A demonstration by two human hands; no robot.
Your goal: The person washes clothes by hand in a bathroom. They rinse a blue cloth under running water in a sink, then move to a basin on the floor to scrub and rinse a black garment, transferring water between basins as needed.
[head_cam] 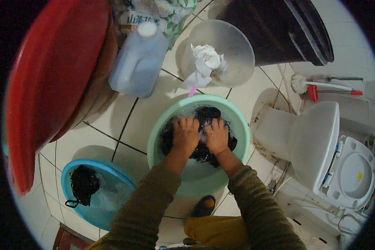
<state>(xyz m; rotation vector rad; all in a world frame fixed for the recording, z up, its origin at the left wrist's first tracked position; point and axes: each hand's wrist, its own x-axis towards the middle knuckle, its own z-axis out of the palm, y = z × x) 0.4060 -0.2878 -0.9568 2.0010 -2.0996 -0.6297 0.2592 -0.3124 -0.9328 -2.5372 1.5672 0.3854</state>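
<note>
A pale green basin [246,137] of water stands on the floor before me, with wet black cloth [207,114] bunched inside. My left hand [186,134] lies palm down on the left part of the cloth. On its right part is my right hand [217,136], also palm down, with a narrow gap between the two hands. The fingers of both hands point away from me and touch the cloth. Whether they grip it is hidden from above. Some water around the cloth looks splashed and bubbly.
To the left, a blue basin [97,162] holds cloudy water and a black cloth bundle [84,184]. Around me are a red tub [62,62], a plastic jug [140,62], a translucent bin [237,47] with crumpled paper, a dark barrel [268,31] and a white toilet [315,143].
</note>
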